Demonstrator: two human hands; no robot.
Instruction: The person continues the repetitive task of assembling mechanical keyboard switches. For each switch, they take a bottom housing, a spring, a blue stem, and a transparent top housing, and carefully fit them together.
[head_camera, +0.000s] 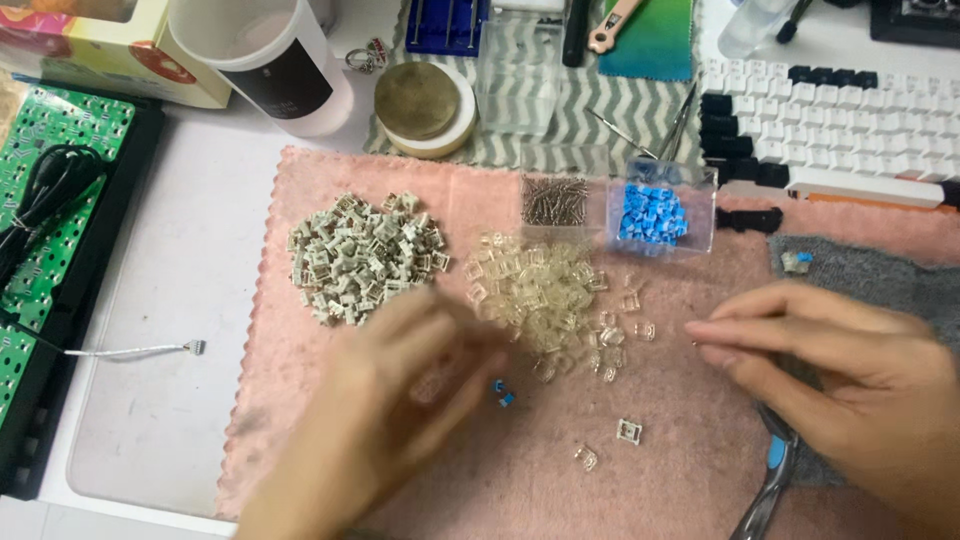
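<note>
Your left hand (390, 400) is blurred over the pink cloth (520, 470), fingers curled toward the pile of clear switch housings (540, 290); its grip is too smeared to tell whether it is clenched or released. Two small blue stems (502, 392) lie on the cloth just beside its fingertips. Your right hand (840, 370) rests at the cloth's right edge over a grey towel (870, 270), fingers stretched flat and together, pointing left; you cannot tell if anything is pinched in that grip. A tool with a blue-tipped handle (770, 480) lies under the wrist. The heap of grey switch bottoms (360, 255) sits left of the clear pile. Behind them, a clear box of blue stems (655, 212) sits beside a box of springs (553, 198). A keyboard (850, 120) is on the counter (180, 300) at the far right, a green circuit board (50, 210) at left.
</note>
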